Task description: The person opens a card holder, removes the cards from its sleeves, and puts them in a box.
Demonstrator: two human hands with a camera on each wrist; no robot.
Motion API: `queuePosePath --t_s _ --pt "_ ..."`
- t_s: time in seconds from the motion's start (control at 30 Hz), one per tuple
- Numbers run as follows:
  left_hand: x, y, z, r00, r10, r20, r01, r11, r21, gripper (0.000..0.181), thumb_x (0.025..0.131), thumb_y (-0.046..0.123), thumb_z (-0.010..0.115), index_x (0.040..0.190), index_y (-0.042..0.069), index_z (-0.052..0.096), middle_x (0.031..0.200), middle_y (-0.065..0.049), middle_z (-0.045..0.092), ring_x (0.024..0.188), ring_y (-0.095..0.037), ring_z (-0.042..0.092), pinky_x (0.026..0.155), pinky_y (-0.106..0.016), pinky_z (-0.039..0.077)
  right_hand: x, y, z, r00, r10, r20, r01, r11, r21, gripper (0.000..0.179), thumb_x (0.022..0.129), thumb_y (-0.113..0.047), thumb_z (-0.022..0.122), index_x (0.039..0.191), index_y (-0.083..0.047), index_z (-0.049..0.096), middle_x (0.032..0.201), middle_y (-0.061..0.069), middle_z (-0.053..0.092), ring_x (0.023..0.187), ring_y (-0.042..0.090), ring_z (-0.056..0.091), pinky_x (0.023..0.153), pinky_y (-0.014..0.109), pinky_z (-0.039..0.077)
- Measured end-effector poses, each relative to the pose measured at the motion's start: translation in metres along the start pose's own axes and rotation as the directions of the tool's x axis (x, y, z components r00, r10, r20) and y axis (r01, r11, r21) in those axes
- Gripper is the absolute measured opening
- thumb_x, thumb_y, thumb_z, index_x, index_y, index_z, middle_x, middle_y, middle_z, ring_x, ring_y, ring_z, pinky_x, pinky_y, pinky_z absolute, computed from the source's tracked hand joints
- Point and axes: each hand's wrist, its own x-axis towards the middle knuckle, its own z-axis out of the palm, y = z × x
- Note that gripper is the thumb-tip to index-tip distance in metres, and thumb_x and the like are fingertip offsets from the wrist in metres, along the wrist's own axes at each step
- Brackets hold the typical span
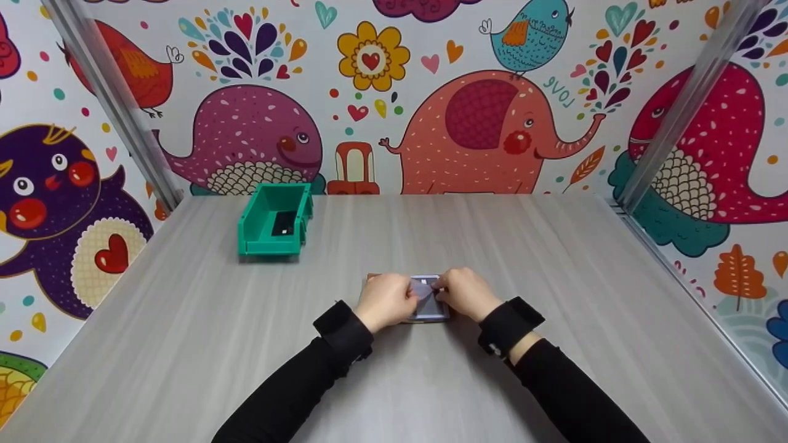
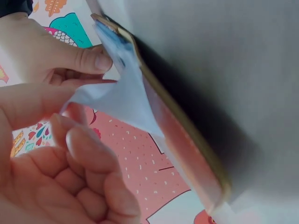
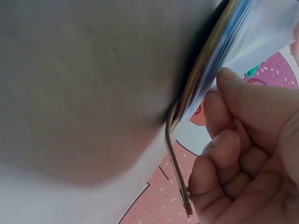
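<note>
A small card holder (image 1: 431,315) with a brown cover and a stack of clear sleeves lies on the table between both hands. My left hand (image 1: 386,299) pinches a raised clear sleeve (image 2: 128,100) between thumb and forefinger; the other fingers are curled. The sleeve bends up from the stack. Across from it, my right hand (image 1: 466,294) has thumb and forefinger pinched at the sleeves' edge, seen in the right wrist view by the layered sleeves (image 3: 212,77). A narrow brown strap (image 3: 177,172) with a snap sticks out below the stack, close to the right hand's curled fingers.
A green plastic bin (image 1: 269,247) stands at the back left of the table (image 1: 184,344), with a black object (image 1: 284,223) inside. Printed cartoon walls (image 1: 425,37) rise behind and at the sides, with metal posts (image 1: 114,98) at the corners.
</note>
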Motion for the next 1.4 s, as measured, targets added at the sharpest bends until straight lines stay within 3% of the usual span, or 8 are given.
queuePosePath --t_s 0.13,0.27,0.5,0.87,1.1,1.4 --pt "-0.003 -0.005 -0.004 1.0 0.01 -0.005 -0.01 1.0 -0.011 0.028 0.079 0.01 0.066 0.058 0.014 0.048 0.056 0.007 0.043 0.051 -0.014 0.042 0.066 -0.045 0.044 0.0 0.0 0.0 1.0 -0.003 0.0 0.003 1.0 0.002 0.02 0.077 0.005 0.077 0.095 0.0 0.078 0.093 0.013 0.074 0.084 0.029 0.069 0.075 0.044 0.054" --pt "-0.005 -0.009 -0.008 1.0 -0.008 0.011 0.008 1.0 -0.024 0.027 0.081 0.011 0.067 0.059 0.014 0.05 0.057 0.006 0.045 0.053 -0.015 0.043 0.057 -0.038 0.042 0.001 0.0 0.001 1.0 -0.002 0.008 0.002 1.0 -0.002 0.019 0.077 0.005 0.077 0.095 -0.001 0.078 0.092 0.013 0.074 0.084 0.029 0.069 0.075 0.044 0.054" --pt "-0.007 -0.013 -0.013 0.998 -0.06 0.029 0.061 0.997 -0.038 0.017 0.079 0.011 0.066 0.063 0.012 0.058 0.061 0.004 0.053 0.055 -0.016 0.048 0.051 -0.036 0.042 0.001 -0.003 0.0 0.996 0.082 0.027 -0.082 0.997 -0.004 0.019 0.079 0.002 0.078 0.098 -0.001 0.078 0.095 0.014 0.074 0.09 0.031 0.069 0.081 0.044 0.053" --pt "-0.011 -0.022 -0.019 0.995 -0.091 0.027 0.093 0.994 -0.049 0.015 0.074 0.011 0.063 0.062 0.015 0.057 0.06 0.006 0.052 0.054 -0.015 0.048 0.052 -0.035 0.042 0.0 -0.002 0.0 0.999 0.053 0.015 -0.052 0.999 -0.006 0.021 0.078 0.002 0.078 0.099 -0.001 0.078 0.096 0.016 0.073 0.09 0.033 0.069 0.081 0.046 0.053" --pt "-0.015 -0.028 -0.022 0.992 -0.116 0.046 0.118 0.992 -0.041 0.02 0.073 0.009 0.061 0.057 0.017 0.052 0.055 0.008 0.044 0.051 -0.013 0.042 0.048 -0.032 0.036 0.0 -0.002 0.0 0.999 0.052 0.018 -0.051 0.999 -0.007 0.02 0.078 0.002 0.078 0.098 -0.001 0.077 0.096 0.015 0.073 0.09 0.033 0.069 0.081 0.045 0.053" --pt "-0.019 -0.032 -0.022 0.988 -0.145 0.053 0.146 0.989 -0.018 0.032 0.071 0.007 0.056 0.051 0.02 0.034 0.05 0.011 0.027 0.048 -0.012 0.029 0.046 -0.029 0.023 0.001 -0.002 0.001 0.998 0.066 0.026 -0.065 0.998 -0.012 0.02 0.079 0.001 0.078 0.099 0.0 0.077 0.095 0.014 0.074 0.09 0.032 0.069 0.081 0.044 0.053"
